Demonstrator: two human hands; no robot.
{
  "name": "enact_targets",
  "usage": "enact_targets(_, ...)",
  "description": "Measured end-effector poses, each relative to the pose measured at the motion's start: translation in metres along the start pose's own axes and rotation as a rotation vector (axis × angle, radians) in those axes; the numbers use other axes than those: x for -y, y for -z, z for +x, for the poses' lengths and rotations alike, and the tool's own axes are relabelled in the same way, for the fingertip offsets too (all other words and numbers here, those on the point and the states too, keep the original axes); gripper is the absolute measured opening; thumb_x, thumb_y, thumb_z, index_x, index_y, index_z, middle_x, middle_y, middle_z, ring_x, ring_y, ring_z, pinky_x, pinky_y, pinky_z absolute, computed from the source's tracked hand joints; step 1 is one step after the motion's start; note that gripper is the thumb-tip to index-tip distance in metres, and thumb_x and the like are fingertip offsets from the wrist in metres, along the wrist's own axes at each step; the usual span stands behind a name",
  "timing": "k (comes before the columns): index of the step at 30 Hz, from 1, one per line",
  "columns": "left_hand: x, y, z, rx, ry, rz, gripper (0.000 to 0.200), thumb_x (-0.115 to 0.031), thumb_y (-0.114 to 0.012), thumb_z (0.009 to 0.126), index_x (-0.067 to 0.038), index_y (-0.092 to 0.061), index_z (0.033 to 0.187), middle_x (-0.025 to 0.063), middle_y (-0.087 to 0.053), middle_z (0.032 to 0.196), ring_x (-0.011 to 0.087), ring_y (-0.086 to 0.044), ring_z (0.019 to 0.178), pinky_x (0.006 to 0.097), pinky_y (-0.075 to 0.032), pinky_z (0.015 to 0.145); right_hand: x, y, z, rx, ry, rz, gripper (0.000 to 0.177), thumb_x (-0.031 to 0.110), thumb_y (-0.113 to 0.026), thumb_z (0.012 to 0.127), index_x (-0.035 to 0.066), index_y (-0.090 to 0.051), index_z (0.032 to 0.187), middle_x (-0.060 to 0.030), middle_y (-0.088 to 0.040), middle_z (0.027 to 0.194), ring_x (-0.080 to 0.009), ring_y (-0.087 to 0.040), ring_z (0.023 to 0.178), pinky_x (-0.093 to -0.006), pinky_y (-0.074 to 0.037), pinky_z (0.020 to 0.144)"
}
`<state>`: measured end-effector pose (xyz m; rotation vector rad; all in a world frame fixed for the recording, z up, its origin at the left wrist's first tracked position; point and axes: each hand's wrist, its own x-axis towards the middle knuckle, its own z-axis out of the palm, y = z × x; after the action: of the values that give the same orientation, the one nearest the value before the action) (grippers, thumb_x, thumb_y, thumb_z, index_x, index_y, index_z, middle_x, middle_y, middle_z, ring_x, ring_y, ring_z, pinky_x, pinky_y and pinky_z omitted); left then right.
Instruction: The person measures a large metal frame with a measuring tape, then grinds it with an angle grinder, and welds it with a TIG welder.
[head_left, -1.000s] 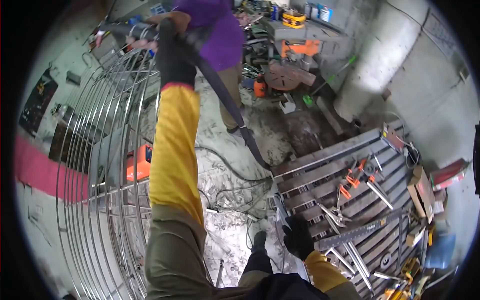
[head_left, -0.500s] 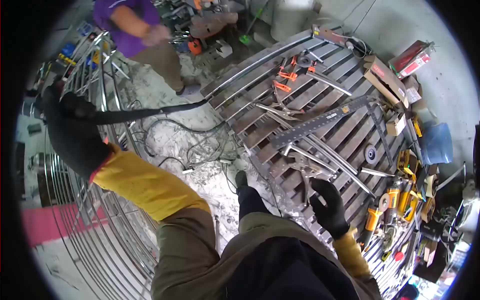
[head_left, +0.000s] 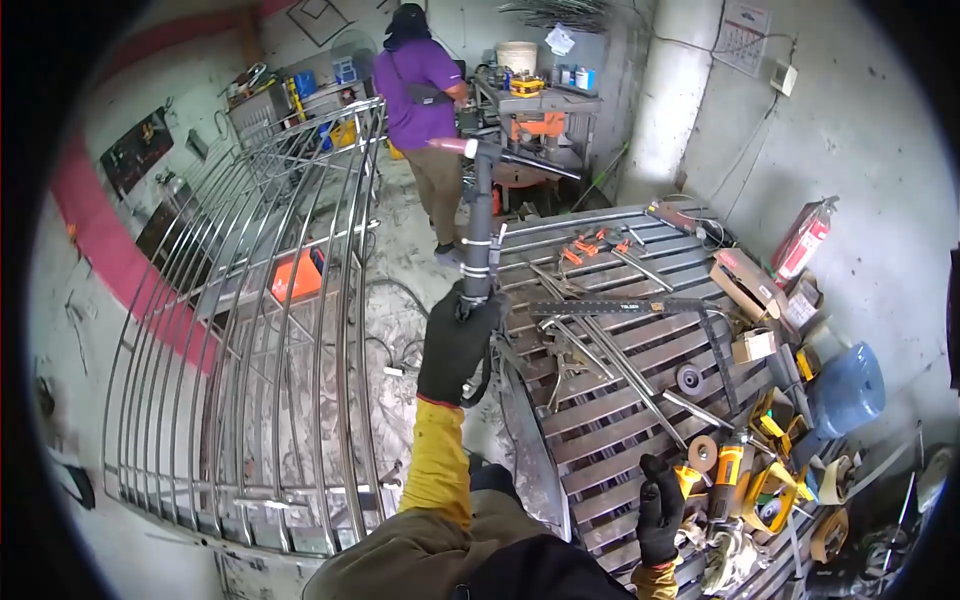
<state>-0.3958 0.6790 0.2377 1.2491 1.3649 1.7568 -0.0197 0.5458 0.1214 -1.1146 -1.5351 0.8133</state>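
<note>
My left hand (head_left: 457,343), in a black glove with a yellow sleeve, grips a welding torch (head_left: 478,215) held upright, its pink nozzle pointing left at the top. The torch's black hose hangs down beside the glove. My right hand (head_left: 660,508), also in a black glove, is low by the slatted steel worktable (head_left: 640,390), fingers curled near an orange angle grinder (head_left: 728,470); it seems to hold nothing. A curved grille of steel bars (head_left: 260,330) stands to the left of the torch.
A person in a purple shirt (head_left: 422,100) stands at the back by a bench with an orange machine (head_left: 540,122). The table carries clamps, locking pliers, a steel square (head_left: 620,308) and discs. A red extinguisher (head_left: 805,240), boxes and a blue jug (head_left: 845,385) lie right.
My view swung up and left. My left hand brought the torch from the far left to upright in the middle. My right hand dropped lower along the table's edge.
</note>
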Motion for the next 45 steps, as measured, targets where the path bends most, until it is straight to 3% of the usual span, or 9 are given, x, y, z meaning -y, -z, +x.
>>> enact_targets(12,-0.027,0.003,-0.09,-0.143,-0.038,0.185,0.035,-0.025,-0.077,0.09,0.0,-0.068,0.112,0.0127,-0.072,0.083,0.0241,-0.07,0.071,0.0397,-0.054,0.067,-0.008,0.02,-0.063,0.029,-0.026,0.17,0.043,0.024,-0.057,0.109,-0.005,-0.061,0.14,-0.0173,-0.067,0.137,-0.0246,-0.063,0.125,-0.038,-0.048,0.109)
enact_targets(23,-0.139,0.077,-0.214,-0.158,0.128,-0.125,0.026,-0.024,-0.073,0.101,-0.004,-0.07,0.117,-0.0004,-0.063,0.087,0.0074,-0.06,0.066,0.0249,-0.047,0.055,0.036,-0.006,-0.101,0.22,0.028,0.172,0.029,0.005,-0.052,0.108,-0.003,-0.065,0.133,-0.0158,-0.068,0.136,-0.0258,-0.063,0.129,-0.0393,-0.049,0.112)
enact_targets(27,-0.204,0.105,-0.254,-0.155,-0.155,0.002,0.048,-0.043,-0.058,0.109,0.001,-0.067,0.125,-0.004,-0.046,0.063,0.0057,-0.041,0.048,0.0243,-0.028,0.044,0.031,-0.029,-0.131,0.279,0.071,0.283,0.035,0.0,-0.053,0.105,-0.003,-0.061,0.139,-0.0155,-0.068,0.136,-0.0212,-0.065,0.123,-0.0327,-0.05,0.104)
enact_targets(32,-0.226,0.133,-0.282,-0.192,-0.303,0.018,0.046,-0.043,-0.049,0.113,-0.002,-0.062,0.131,-0.0032,-0.048,0.07,0.0075,-0.04,0.049,0.0261,-0.029,0.044,0.052,-0.041,-0.193,0.333,-0.021,0.298,0.036,0.0,-0.053,0.104,-0.004,-0.06,0.139,-0.0144,-0.067,0.137,-0.019,-0.064,0.123,-0.0302,-0.05,0.102)
enact_targets(35,-0.24,0.159,-0.314,0.313,-0.109,-0.592,0.059,-0.046,-0.052,0.111,0.003,-0.046,0.144,-0.0051,-0.044,0.069,0.0076,-0.039,0.049,0.0266,-0.035,0.045,0.051,-0.04,-0.237,0.374,-0.1,0.256,0.034,-0.001,-0.05,0.106,-0.005,-0.061,0.138,-0.0145,-0.067,0.136,-0.0198,-0.064,0.122,-0.0316,-0.05,0.104)
enact_targets(39,-0.249,0.167,-0.376,0.439,-0.096,-0.803,0.063,-0.045,-0.053,0.111,0.007,-0.043,0.146,-0.0059,-0.041,0.067,0.0047,-0.035,0.042,0.0239,-0.032,0.037,0.042,-0.033,-0.303,0.383,-0.213,0.407,0.035,0.005,-0.053,0.109,-0.005,-0.057,0.143,-0.0153,-0.067,0.136,-0.0228,-0.063,0.127,-0.0332,-0.049,0.109)
enact_targets(43,-0.277,0.172,-0.422,0.609,0.003,-0.889,0.061,-0.045,-0.05,0.111,0.005,-0.042,0.146,0.0103,-0.068,0.092,0.0025,-0.028,0.031,0.0219,-0.03,0.029,0.034,-0.031,-0.345,0.437,-0.428,0.657,0.039,0.014,-0.053,0.112,-0.003,-0.053,0.148,-0.0134,-0.066,0.139,-0.024,-0.063,0.128,-0.0357,-0.048,0.112)
enact_targets(44,-0.291,0.188,-0.438,0.562,0.053,-0.84,0.057,-0.044,-0.049,0.111,0.002,-0.044,0.145,0.0183,-0.07,0.121,0.009,-0.058,0.048,0.026,-0.054,0.05,0.033,-0.033,-0.35,0.431,-0.428,0.661,0.039,0.014,-0.053,0.112,-0.003,-0.053,0.148,-0.0134,-0.066,0.139,-0.024,-0.063,0.128,-0.0357,-0.048,0.112)
enact_targets(45,-0.295,0.194,-0.455,0.565,0.056,-0.84,0.057,-0.044,-0.049,0.111,0.002,-0.044,0.145,0.0183,-0.07,0.121,0.009,-0.058,0.048,0.026,-0.054,0.05,0.029,-0.037,-0.354,0.435,-0.561,0.781,0.044,0.023,-0.052,0.113,-0.001,-0.051,0.15,-0.0137,-0.064,0.141,-0.0254,-0.062,0.129,-0.0394,-0.048,0.113)
